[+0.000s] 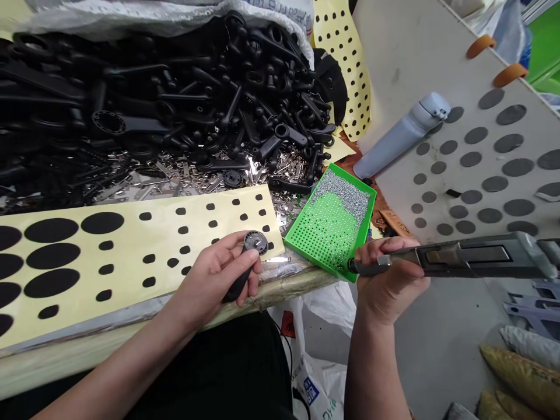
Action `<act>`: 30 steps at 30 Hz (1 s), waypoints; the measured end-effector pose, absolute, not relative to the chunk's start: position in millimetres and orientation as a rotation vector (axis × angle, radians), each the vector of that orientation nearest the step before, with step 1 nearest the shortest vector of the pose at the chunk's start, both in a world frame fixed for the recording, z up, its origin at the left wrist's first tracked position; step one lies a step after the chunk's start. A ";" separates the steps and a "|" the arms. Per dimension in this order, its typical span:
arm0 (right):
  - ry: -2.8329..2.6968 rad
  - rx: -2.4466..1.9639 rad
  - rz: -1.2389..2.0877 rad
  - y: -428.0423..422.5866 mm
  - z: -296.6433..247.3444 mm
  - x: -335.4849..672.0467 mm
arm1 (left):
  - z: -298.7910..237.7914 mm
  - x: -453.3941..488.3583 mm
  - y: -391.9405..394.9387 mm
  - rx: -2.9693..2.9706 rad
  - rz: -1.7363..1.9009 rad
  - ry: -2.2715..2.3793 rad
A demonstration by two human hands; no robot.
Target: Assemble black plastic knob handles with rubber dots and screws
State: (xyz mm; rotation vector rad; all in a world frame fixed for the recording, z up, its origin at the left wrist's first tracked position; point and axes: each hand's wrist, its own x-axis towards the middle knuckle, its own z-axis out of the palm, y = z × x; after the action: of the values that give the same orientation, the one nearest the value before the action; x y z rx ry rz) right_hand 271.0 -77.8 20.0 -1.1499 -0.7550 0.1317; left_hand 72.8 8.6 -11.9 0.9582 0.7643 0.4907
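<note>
"What are we gripping?"
"Our left hand [227, 269] is holding a black part [255, 241] over the desk [293, 285], its round end facing up."
"And our right hand [381, 283]?"
"It is gripping a grey tool [466, 256], pointing it to nine o'clock, by the green tray [324, 226]. The tray is sitting at our left hand's two o'clock; a black pile [184, 99] is lying at eleven."

a black part [256, 240], its hollow round end facing up, sits in the left hand [212, 271]; a long grey power tool [468, 258] lies sideways in the right hand [385, 283], its tip perhaps touching the green tray [321, 232].
</note>
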 end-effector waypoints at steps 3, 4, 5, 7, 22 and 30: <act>-0.758 -1.142 0.142 -77.5 19.8 270.5 | -11.4 71.9 8.4 0.950 0.503 0.753; -0.755 -1.144 0.143 -77.5 20.0 270.3 | -11.0 71.7 8.4 0.946 0.504 0.748; -0.750 -1.149 0.140 -77.7 20.6 270.2 | -10.6 71.4 8.4 0.943 0.504 0.742; -0.745 -1.163 0.121 -78.4 24.0 269.7 | -9.8 71.1 8.8 0.936 0.504 0.737; -0.755 -1.253 0.056 -74.1 37.2 264.1 | -18.2 70.0 8.7 0.846 0.526 0.698; -0.682 -1.239 0.012 -81.0 25.3 267.4 | -14.0 69.7 9.5 0.901 0.508 0.703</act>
State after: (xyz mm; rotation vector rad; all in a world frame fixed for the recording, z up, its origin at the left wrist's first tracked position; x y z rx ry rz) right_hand 267.4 -81.0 25.3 -1.2392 -0.6823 0.0125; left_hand 69.7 9.5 -14.0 0.9008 0.7030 0.5082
